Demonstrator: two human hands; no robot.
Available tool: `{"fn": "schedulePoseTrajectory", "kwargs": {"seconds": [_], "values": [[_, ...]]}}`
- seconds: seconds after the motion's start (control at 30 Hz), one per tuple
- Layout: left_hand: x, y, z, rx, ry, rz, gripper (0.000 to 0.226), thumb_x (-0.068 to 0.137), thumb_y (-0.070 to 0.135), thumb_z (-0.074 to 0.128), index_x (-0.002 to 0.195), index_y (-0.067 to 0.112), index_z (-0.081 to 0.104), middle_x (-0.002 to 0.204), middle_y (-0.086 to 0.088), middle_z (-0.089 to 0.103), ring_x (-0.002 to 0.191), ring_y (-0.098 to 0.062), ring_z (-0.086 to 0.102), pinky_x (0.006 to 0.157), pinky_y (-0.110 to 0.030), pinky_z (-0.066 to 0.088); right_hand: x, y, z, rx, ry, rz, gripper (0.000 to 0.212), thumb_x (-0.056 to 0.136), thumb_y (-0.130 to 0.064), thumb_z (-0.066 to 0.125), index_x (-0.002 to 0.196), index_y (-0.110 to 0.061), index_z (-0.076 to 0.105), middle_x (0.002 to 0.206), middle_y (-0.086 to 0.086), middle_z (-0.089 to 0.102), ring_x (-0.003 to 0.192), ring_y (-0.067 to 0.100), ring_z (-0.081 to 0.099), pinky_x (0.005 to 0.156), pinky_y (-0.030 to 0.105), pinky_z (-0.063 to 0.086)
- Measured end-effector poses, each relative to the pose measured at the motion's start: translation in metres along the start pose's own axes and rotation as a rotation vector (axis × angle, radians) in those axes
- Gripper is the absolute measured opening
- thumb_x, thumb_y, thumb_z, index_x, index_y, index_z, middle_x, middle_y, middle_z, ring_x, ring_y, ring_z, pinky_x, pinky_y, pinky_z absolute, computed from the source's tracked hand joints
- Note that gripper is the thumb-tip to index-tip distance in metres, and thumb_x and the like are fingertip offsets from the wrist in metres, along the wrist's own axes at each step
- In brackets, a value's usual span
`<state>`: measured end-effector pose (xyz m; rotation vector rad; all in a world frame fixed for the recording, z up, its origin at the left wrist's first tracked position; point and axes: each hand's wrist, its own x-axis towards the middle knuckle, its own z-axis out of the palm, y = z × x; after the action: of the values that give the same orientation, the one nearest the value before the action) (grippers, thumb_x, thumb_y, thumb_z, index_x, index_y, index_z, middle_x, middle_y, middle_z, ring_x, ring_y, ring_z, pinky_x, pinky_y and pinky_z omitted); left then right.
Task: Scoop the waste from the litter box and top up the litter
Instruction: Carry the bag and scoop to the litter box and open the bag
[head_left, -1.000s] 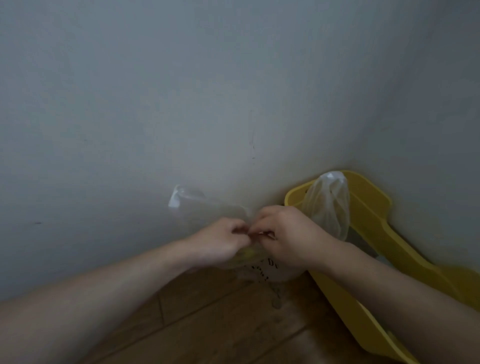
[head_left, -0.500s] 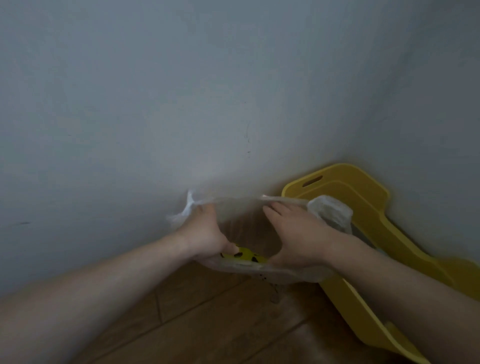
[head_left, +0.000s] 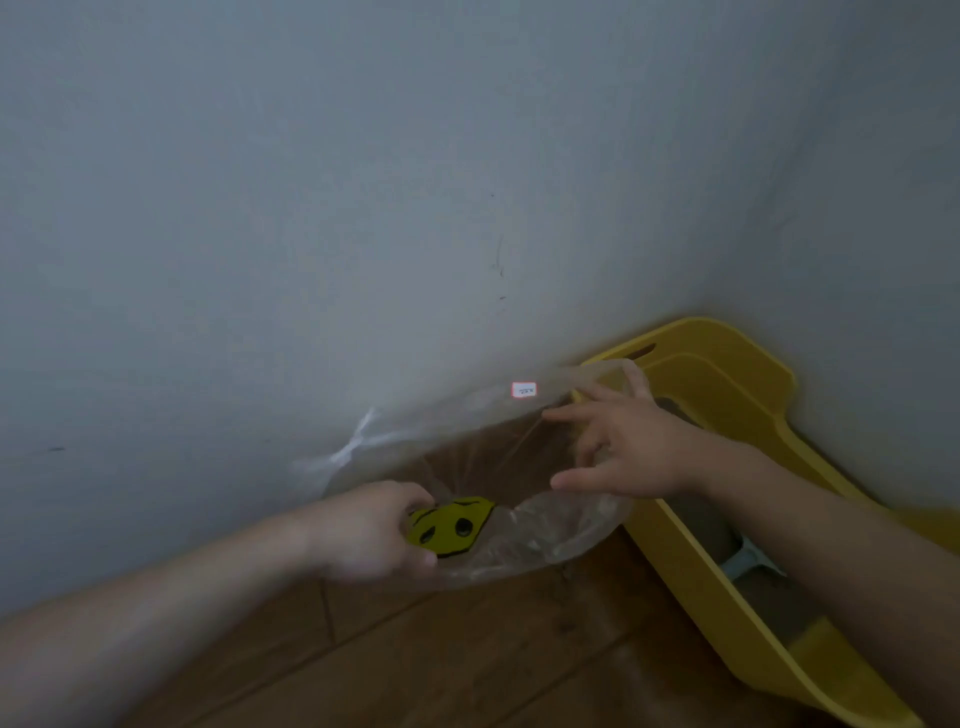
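A clear plastic bag (head_left: 550, 535) with a yellow smiley print (head_left: 449, 525) is held open just above the wooden floor, against the wall. My left hand (head_left: 371, 530) grips the bag's near-left rim beside the print. My right hand (head_left: 628, 441) has its fingers spread inside the bag's right side, pushing the mouth wide. A yellow litter box (head_left: 727, 395) stands in the corner at the right, behind my right forearm. Grey litter (head_left: 701, 525) shows inside it, with a pale scoop (head_left: 748, 561) lying in it.
Grey walls (head_left: 363, 208) meet in a corner behind the litter box. Wooden floor planks (head_left: 467, 649) run under the bag and toward me. A small white sticker (head_left: 523, 389) sits on the bag's far rim.
My hands, pinched together on the bag's top a second ago, have moved apart and spread the bag's mouth wide open. The view has shifted slightly down and left.
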<state>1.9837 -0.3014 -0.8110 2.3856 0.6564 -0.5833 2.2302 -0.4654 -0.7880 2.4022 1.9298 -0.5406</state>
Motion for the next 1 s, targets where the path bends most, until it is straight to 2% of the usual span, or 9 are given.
{"fn": "schedulePoseTrajectory", "kwargs": {"seconds": [0.1, 0.27, 0.4, 0.57, 0.63, 0.7, 0.83, 0.93, 1.0], "values": [[-0.006, 0.042, -0.013, 0.206, 0.207, 0.334, 0.038, 0.090, 0.025, 0.063, 0.127, 0.028, 0.057, 0.121, 0.009, 0.063, 0.107, -0.011, 0.058, 0.088, -0.018, 0.042, 0.005, 0.001, 0.008, 0.009, 0.061, -0.040, 0.060, 0.087, -0.075, 0.038, 0.052, -0.032, 0.062, 0.148, -0.024, 0.045, 0.151, 0.003, -0.002, 0.113, 0.059, -0.023], [0.016, 0.070, -0.039, 0.583, 0.423, 0.730, 0.046, 0.086, 0.024, 0.058, 0.132, 0.024, 0.054, 0.133, 0.000, 0.058, 0.124, -0.021, 0.051, 0.107, -0.037, 0.039, 0.006, 0.001, 0.018, -0.021, 0.176, -0.106, 0.075, 0.078, -0.086, 0.025, 0.051, -0.029, 0.065, 0.128, -0.026, 0.063, 0.150, 0.003, 0.014, 0.114, 0.063, -0.011], [0.032, 0.044, -0.040, 0.668, 0.216, 0.438, 0.093, 0.077, 0.061, 0.066, 0.152, 0.040, 0.014, 0.160, 0.006, 0.022, 0.146, -0.017, 0.020, 0.119, -0.037, 0.008, 0.006, 0.002, 0.024, -0.081, 0.169, -0.060, 0.055, 0.084, -0.070, 0.054, 0.058, -0.025, 0.073, 0.118, -0.024, 0.068, 0.145, 0.001, 0.025, 0.118, 0.055, -0.011], [0.030, 0.006, -0.022, 0.386, 0.212, 0.356, 0.145, 0.048, 0.067, 0.083, 0.147, 0.044, -0.020, 0.164, 0.006, 0.001, 0.148, -0.011, 0.009, 0.117, -0.018, 0.012, -0.004, -0.001, 0.024, -0.214, 0.094, 0.048, 0.046, 0.079, -0.070, 0.059, 0.060, -0.029, 0.054, 0.139, -0.010, 0.055, 0.148, 0.014, 0.019, 0.117, 0.059, -0.014], [0.029, -0.010, -0.017, 0.258, 0.212, 0.293, 0.152, 0.043, 0.066, 0.084, 0.143, 0.044, -0.028, 0.163, 0.007, 0.003, 0.147, -0.005, 0.011, 0.116, -0.015, 0.014, -0.006, 0.000, 0.029, -0.267, 0.095, 0.032, 0.047, 0.073, -0.075, 0.059, 0.093, -0.032, 0.062, 0.152, -0.002, 0.038, 0.148, 0.021, 0.015, 0.116, 0.063, -0.013], [0.028, -0.024, -0.011, 0.183, 0.253, 0.222, 0.153, 0.036, 0.075, 0.080, 0.135, 0.050, -0.034, 0.163, 0.007, 0.002, 0.147, -0.006, 0.013, 0.118, -0.028, 0.023, -0.004, 0.003, 0.037, -0.285, 0.086, -0.007, 0.084, 0.069, -0.080, 0.058, 0.137, -0.032, 0.046, 0.161, 0.003, 0.022, 0.150, 0.026, 0.012, 0.116, 0.062, -0.015], [0.027, -0.046, 0.009, -0.042, 0.281, 0.042, 0.159, 0.028, 0.085, 0.075, 0.139, 0.050, -0.034, 0.157, 0.009, 0.030, 0.134, -0.010, 0.044, 0.108, -0.035, 0.041, 0.008, 0.013, 0.050, -0.328, 0.040, -0.136, 0.120, 0.066, -0.084, 0.057, 0.158, -0.028, 0.002, 0.166, 0.007, 0.003, 0.152, 0.030, -0.002, 0.116, 0.053, -0.019], [0.018, -0.051, 0.030, -0.288, 0.219, 0.053, 0.143, 0.050, 0.066, 0.085, 0.143, 0.044, -0.021, 0.135, 0.024, 0.049, 0.108, 0.021, 0.052, 0.095, -0.006, 0.040, 0.018, 0.021, 0.064, -0.404, -0.052, -0.235, 0.127, 0.067, -0.082, 0.060, 0.157, -0.025, -0.008, 0.166, 0.010, -0.007, 0.151, 0.031, -0.015, 0.113, 0.044, -0.027], [0.010, -0.052, 0.046, -0.304, 0.208, 0.059, 0.112, 0.064, 0.054, 0.083, 0.146, 0.037, 0.011, 0.127, 0.037, 0.035, 0.107, 0.031, 0.042, 0.082, 0.008, 0.028, 0.026, 0.025, 0.074, -0.423, -0.085, -0.290, 0.129, 0.066, -0.082, 0.061, 0.157, -0.023, -0.008, 0.166, 0.011, -0.006, 0.151, 0.031, -0.017, 0.113, 0.041, -0.027]]}}
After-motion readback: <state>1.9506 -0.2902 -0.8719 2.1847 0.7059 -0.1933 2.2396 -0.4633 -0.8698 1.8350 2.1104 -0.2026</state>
